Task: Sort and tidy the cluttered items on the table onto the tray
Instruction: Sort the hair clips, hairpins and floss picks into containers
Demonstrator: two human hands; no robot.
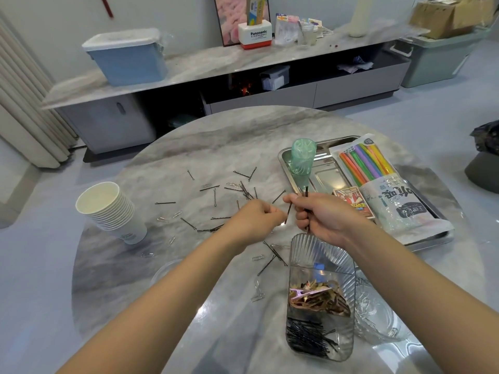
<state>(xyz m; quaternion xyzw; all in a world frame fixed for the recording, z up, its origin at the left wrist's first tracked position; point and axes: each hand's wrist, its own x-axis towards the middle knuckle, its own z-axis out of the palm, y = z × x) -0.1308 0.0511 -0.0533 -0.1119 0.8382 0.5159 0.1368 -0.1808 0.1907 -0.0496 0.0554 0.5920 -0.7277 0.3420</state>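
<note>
- Hairpins (216, 195) scattered on round marble table (189, 147), just beyond both hands; low sideboard (243, 63) behind.
- Left hand (256, 217) pinches one pin; right hand (321, 214) grips a bundle.
- Metal tray (324, 171) right of fingers; clear compartment dish (321, 298) below them; paper cups (108, 209) left.

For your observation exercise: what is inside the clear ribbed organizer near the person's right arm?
The clear organizer holds black hairpins in its near compartment, pink and golden clips in the middle; the far compartment looks empty, partly hidden by the right hand.
</note>
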